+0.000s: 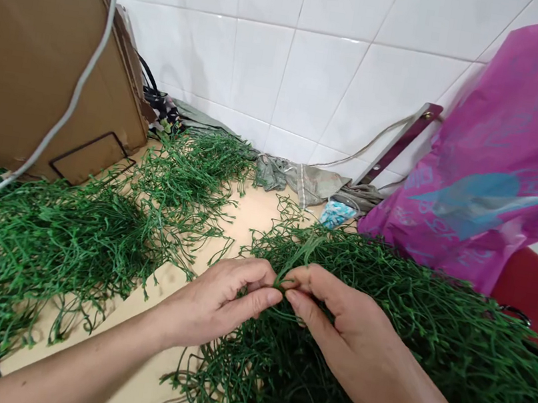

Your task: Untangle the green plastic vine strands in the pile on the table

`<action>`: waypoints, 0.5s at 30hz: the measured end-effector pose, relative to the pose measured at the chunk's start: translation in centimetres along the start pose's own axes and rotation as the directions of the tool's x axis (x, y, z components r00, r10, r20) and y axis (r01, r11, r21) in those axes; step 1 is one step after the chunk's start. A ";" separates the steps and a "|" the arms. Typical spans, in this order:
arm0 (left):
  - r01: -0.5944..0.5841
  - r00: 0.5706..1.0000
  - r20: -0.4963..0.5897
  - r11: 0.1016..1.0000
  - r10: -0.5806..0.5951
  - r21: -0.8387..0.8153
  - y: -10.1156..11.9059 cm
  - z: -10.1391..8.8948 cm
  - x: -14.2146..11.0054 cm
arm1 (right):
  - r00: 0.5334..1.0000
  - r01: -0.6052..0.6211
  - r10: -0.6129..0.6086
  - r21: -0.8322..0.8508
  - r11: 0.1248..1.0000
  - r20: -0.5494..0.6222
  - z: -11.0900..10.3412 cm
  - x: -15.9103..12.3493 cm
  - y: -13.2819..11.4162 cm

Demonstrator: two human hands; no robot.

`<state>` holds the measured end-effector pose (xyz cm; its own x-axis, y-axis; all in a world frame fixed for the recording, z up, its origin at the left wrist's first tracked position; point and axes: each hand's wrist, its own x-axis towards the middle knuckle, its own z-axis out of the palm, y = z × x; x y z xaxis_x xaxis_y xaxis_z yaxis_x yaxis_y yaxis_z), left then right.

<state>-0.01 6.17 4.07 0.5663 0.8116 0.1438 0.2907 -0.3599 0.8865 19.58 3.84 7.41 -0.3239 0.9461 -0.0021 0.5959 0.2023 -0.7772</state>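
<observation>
Both hands meet over a large heap of thin green plastic-looking stems (383, 319), fingertips nearly touching. My left hand (229, 296) pinches a green stem (280, 285) between thumb and curled fingers. From the other side, my right hand (329, 305) closes thumb and forefinger on the same small spot. A paler, lighter green tuft (307, 251) rises just beyond the fingertips. The exact ends held are too small to make out. Another spread of similar stems (87, 235) lies to the left on the tan tabletop (142, 337).
A cardboard box (34, 45) stands at the left, with a white cable (82, 79) hanging before it. Against the tiled wall (319, 67) lie crumpled grey-green cloth (322, 186), a blue-white patterned cloth piece (338, 213) and a metal bracket (399, 143). A purple plastic bag (500, 142) is at right.
</observation>
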 end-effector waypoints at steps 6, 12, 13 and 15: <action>0.195 0.927 0.374 0.904 -0.043 -0.381 -1.0 -0.6 0.1 | 0.959 0.099 -0.088 -0.025 0.995 0.270 -1.5 -0.3 0.4; 0.472 0.775 0.632 0.659 0.007 -0.585 -0.8 -0.4 -0.3 | 0.826 0.014 -0.251 0.427 0.904 0.504 -1.8 0.1 0.8; 0.509 0.742 0.671 0.635 0.019 -0.581 -0.7 -0.3 -0.5 | 0.802 -0.003 -0.281 0.474 0.880 0.527 -1.7 0.0 0.8; 0.566 0.686 0.727 0.596 0.044 -0.569 -0.7 -0.1 -0.8 | 0.759 -0.019 -0.326 0.520 0.854 0.564 -1.5 -0.1 0.7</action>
<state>-0.71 5.83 3.39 0.9613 0.2063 -0.1824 0.0545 0.5066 0.8605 21.09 4.27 7.84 -0.8542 0.5095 -0.1032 0.1335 0.0231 -0.9908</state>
